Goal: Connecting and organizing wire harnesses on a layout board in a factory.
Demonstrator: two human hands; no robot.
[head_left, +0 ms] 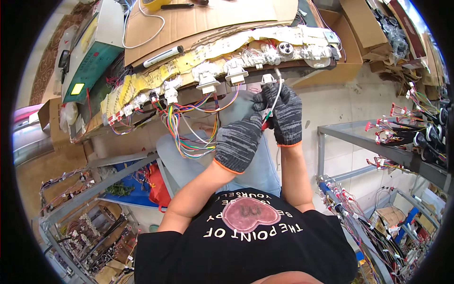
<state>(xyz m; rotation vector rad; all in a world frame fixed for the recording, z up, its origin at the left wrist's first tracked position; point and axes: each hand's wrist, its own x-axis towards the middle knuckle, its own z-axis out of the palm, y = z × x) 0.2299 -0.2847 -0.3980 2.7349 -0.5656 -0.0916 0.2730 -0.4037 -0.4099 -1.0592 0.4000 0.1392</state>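
Observation:
Both of my hands wear dark grey knit gloves with orange cuffs and meet in front of the bench edge. My left hand (239, 142) is closed on a wire harness (198, 142) of several coloured wires, its fingertips by a small red and green part. My right hand (287, 116) is closed around a white cable (281, 90), whose thin end sticks up past the fingers. Just above the right fingertips shows a white connector (268, 79); whether the hand grips it is partly hidden. White connector sockets (206, 81) line the bench edge, with the wires hanging from them.
Yellow tape covers the bench strip, where a marker pen (163, 56) lies beside cardboard (203, 23). A green tester box (90, 57) with a lit screen stands at left. Metal racks (340, 135) hung with harnesses stand on both sides. Cardboard boxes (338, 52) are at far right.

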